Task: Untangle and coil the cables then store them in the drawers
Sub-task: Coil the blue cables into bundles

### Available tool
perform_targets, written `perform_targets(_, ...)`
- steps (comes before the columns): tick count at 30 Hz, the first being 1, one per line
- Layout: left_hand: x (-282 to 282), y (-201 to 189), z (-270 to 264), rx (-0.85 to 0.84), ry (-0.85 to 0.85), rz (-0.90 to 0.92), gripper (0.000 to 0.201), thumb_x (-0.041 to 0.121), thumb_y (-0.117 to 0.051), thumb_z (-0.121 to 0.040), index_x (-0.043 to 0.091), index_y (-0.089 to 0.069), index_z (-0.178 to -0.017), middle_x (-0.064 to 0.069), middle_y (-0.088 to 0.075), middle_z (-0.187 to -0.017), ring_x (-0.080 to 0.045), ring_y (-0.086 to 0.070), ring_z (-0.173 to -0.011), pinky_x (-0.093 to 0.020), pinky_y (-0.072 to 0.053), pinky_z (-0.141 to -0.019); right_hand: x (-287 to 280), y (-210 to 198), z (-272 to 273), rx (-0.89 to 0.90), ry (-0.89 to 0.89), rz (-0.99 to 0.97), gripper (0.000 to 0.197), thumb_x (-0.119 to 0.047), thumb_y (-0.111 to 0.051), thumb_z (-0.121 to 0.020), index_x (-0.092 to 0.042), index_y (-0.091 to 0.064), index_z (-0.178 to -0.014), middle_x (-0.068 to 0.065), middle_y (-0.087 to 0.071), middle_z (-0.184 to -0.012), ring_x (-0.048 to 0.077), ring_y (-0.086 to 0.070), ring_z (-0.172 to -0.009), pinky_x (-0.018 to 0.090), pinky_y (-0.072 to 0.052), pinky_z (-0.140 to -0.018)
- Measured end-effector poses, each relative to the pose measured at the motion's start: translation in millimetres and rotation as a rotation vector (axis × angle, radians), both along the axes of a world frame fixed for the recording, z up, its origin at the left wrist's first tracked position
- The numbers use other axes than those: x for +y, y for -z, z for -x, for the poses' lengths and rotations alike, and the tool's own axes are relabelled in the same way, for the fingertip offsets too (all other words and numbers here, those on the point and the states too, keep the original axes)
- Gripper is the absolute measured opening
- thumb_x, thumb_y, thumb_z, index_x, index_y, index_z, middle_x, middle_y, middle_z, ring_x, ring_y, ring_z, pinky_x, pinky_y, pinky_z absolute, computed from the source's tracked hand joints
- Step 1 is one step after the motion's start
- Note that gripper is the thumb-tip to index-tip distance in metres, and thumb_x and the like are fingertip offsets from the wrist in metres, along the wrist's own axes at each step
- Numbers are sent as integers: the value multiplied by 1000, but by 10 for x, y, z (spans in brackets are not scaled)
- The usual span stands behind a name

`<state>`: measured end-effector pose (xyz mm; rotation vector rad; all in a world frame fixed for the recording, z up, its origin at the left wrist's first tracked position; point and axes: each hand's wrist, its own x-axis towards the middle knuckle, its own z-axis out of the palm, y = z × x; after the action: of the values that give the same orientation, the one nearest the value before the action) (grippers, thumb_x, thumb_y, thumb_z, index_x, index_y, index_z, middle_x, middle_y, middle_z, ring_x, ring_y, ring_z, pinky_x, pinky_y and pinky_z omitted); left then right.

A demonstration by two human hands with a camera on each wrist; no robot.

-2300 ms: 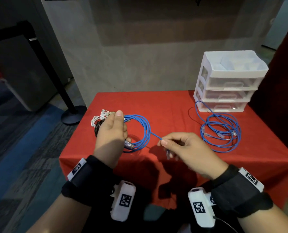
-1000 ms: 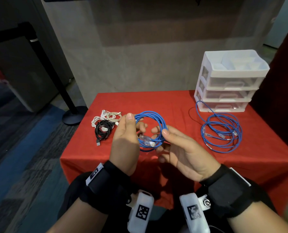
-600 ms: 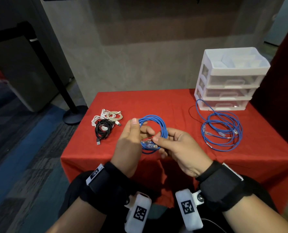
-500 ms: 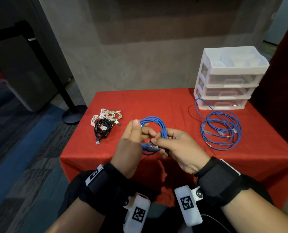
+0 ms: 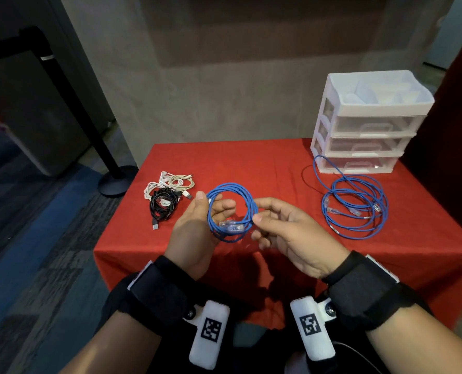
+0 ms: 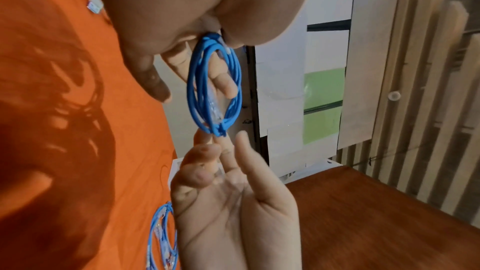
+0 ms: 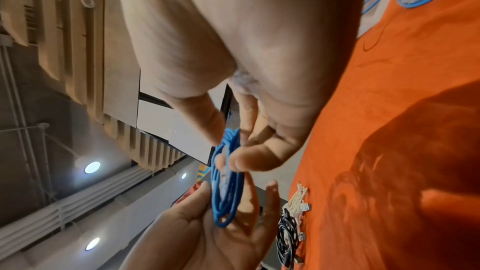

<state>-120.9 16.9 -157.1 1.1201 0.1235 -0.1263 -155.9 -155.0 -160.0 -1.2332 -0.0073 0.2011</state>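
A small coil of blue network cable is held up above the front of the red table, its two clear plugs lying across the lower part of the loop. My left hand grips the coil's left side, thumb on the near side and fingers through the loop. My right hand pinches the right edge between thumb and fingertips. The left wrist view has the coil edge-on between both hands. The right wrist view shows the pinch on the coil.
A second blue cable lies in loose loops at the right, in front of a white three-drawer unit with all drawers closed. Black and white cables lie bundled at the left. A black stanchion post stands off the table's left.
The coil has come up off the table and moved right, and its loose end has been drawn into the loop. My right hand went from the cable's end to the coil's right edge.
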Motion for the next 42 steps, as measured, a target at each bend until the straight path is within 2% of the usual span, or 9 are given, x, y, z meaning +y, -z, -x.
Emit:
perform_targets(6,162,205,44,31,120,-323,26,27,-44,-108,15,-67,-103,-8,-67,-105,-18,-64,-99,-44,-58,-78,-62,94,-139,86,76,-56,24,2,-60,-96,1,-61,-120,9,-67,-77,11,-64,-61,20,-57,-58)
perform_targets(10,430,322,-131,109,137,-359,22,23,-49,-106,10,-66,-108,-11,-62,-87,-12,-64,-71,-25,-58,-60,-124,216,-159,169,73,-73,28,-3,-64,-95,-4,-61,-123,15,-67,-95,18,-68,-71,27,-60,-64)
perform_targets(14,767,480,-543,195,3,-469,24,23,-50,-106,5,-65,-109,-11,-52,-81,-14,-51,-63,-21,-55,-51,-247,383,-124,165,107,186,21,-7,-65,-98,-5,-63,-118,9,-65,-91,15,-65,-70,24,-54,-58)
perform_targets(20,989,646,-839,246,-108,-586,11,22,-61,-101,12,-65,-99,-6,-58,-77,-15,-56,-71,-32,-57,-68,-579,486,-140,82,217,469,10,-9,-68,-96,-9,-67,-107,10,-58,-83,9,-61,-64,21,-48,-53)
perform_targets(25,1084,717,-940,191,-139,-789,6,12,-71,-92,12,-66,-96,-9,-59,-68,-20,-52,-53,-25,-49,-48,-895,428,-202,2,338,653,5,-14,-67,-97,-18,-68,-94,9,-60,-83,14,-61,-70,25,-45,-55)
perform_targets(30,1329,866,-1007,118,-163,-952,26,37,-80,-72,27,-70,-94,0,-65,-70,-22,-58,-56,-42,-54,-66,-1320,420,-301,-119,541,1071,7,-22,-76,-89,-21,-71,-94,1,-68,-94,22,-66,-92,33,-49,-85)
perform_targets(34,1170,687,-778,-18,-212,-1151,9,32,-73,-86,23,-71,-84,4,-65,-72,-20,-61,-67,-36,-53,-75,-1605,521,-354,25,337,1450,39,-25,-79,-82,-20,-70,-120,13,-67,-118,32,-64,-111,37,-49,-98)
perform_targets(38,904,651,-573,-199,-196,-1088,10,25,-67,-94,20,-71,-86,1,-70,-80,-12,-59,-71,-29,-46,-74,-1642,672,-374,40,298,1463,11,-20,-77,-82,-23,-67,-85,7,-71,-93,30,-67,-93,33,-50,-81)
perform_targets(42,499,636,-420,-270,-94,-954,13,23,-66,-96,18,-74,-87,4,-67,-74,-10,-57,-66,-25,-46,-68,-1559,652,-394,-71,310,1381,16,-16,-75,-86,-22,-65,-76,-8,-67,-71,17,-64,-73,31,-48,-72)
